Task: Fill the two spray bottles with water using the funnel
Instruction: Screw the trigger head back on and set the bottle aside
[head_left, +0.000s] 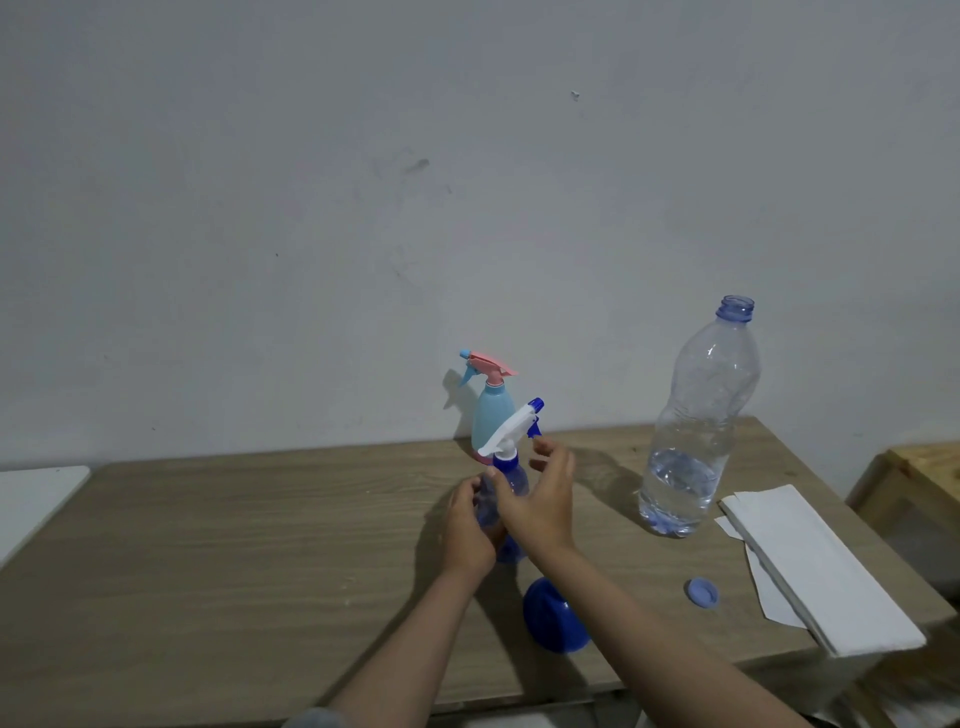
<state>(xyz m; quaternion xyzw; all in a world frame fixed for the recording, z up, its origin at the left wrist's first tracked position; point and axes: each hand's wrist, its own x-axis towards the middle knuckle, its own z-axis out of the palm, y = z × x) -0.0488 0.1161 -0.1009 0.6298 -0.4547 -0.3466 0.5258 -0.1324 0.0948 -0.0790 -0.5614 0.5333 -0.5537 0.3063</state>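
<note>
On the wooden table (234, 545), the left hand (467, 530) is wrapping around the body of the blue spray bottle (511, 480), fingers curled closed on it and keeping it upright near the middle of the table. Clear thin plastic like this is probably light and a little squashy, so a firm hold low on the body, without squeezing, looks right; if wet it would be slippery. Its white trigger head (511, 428) is sitting on the neck, tilting up to the right. The right hand (545, 499) is hovering just right of the neck, fingers loosely spread and holding nothing that I can make out; the collar under the head is the stiff part to grip for twisting. Just behind, against the wall, the teal bottle (491, 421) with a pink head is standing upright. Nearer, between the forearms, the blue funnel (553, 616) is lying on the table, rigid and easy to lift by its rim. Further right, the water bottle (693, 421) is standing open, about a third full, so fairly light but soft-walled; grip mid-body. Its cap (703, 592) is lying near it, beside folded paper (815, 566).
</note>
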